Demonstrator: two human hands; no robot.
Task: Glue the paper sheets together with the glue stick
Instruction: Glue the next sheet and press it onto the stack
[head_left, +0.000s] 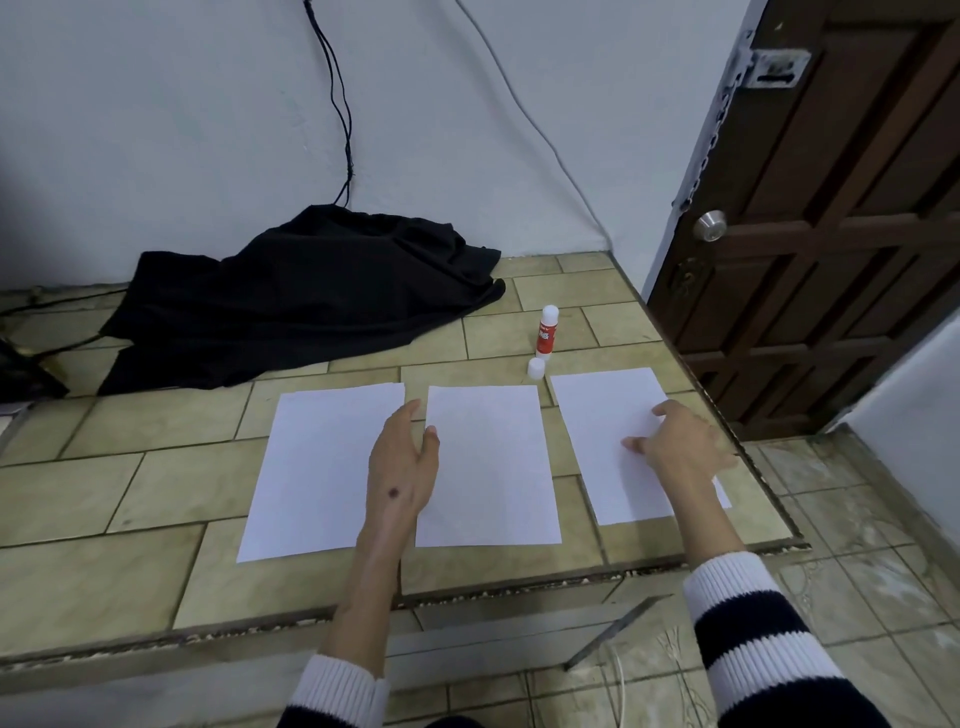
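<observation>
Three white paper sheets lie side by side on the tiled counter (130, 499): a left sheet (311, 467), a middle sheet (493, 467) and a right sheet (602, 415). A red and white glue stick (545, 332) stands upright behind them, with its white cap (536, 368) beside it on the counter. My left hand (402, 467) hovers with straight fingers over the gap between the left and middle sheets. My right hand (680, 441) rests on the right sheet, fingers loosely bent, gripping nothing.
A crumpled black cloth (301, 301) covers the back left of the counter. Black cables (337, 104) hang down the white wall. A brown wooden door (831, 234) stands at the right. The counter's front edge runs just below the sheets.
</observation>
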